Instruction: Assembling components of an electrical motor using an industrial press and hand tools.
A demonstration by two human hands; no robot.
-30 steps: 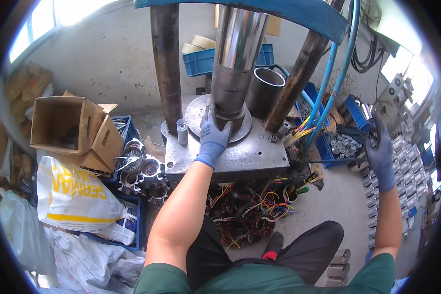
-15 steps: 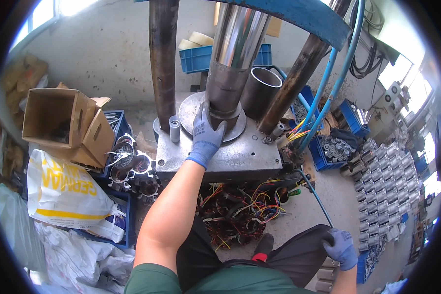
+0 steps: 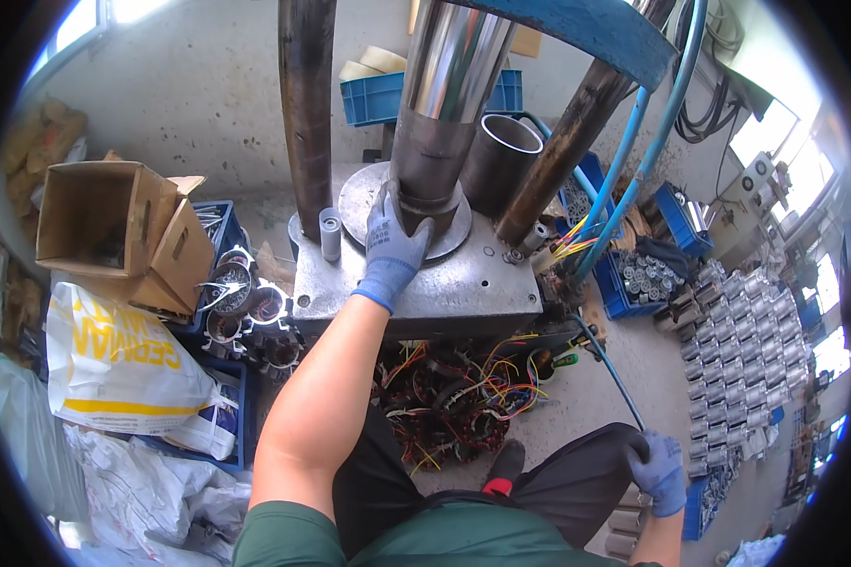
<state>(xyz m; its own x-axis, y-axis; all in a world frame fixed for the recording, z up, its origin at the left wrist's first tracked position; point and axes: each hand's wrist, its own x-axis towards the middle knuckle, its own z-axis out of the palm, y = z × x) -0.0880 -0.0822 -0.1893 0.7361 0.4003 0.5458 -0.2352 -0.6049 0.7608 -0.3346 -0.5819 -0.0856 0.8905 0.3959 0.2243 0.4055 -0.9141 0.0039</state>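
Observation:
My left hand point(image 3: 395, 248), in a grey-blue glove, reaches into the press. Its fingers and thumb wrap the near side of a dark metal cylinder point(image 3: 435, 215) under the shiny press ram point(image 3: 460, 66). Beneath lies a round metal plate point(image 3: 357, 203) on the press bed point(image 3: 397, 300). The hand covers part of the cylinder, so its exact contact with the ram is hidden. By my right knee, my gloved right hand point(image 3: 662, 472) is closed around the end of a blue lever point(image 3: 610, 373); the grip is partly hidden.
Press columns point(image 3: 309, 113) flank the ram. A small grey sleeve point(image 3: 330, 234) and a wide metal tube point(image 3: 501, 161) stand on the bed. Wired motor windings point(image 3: 444, 402) lie below. Cardboard boxes point(image 3: 95, 217) are left; stacked metal housings point(image 3: 742, 359) and blue bins point(image 3: 624, 307) are right.
The whole view has shifted slightly, so the press appears a little higher and further left. Both hands keep their places on the cylinder and the lever.

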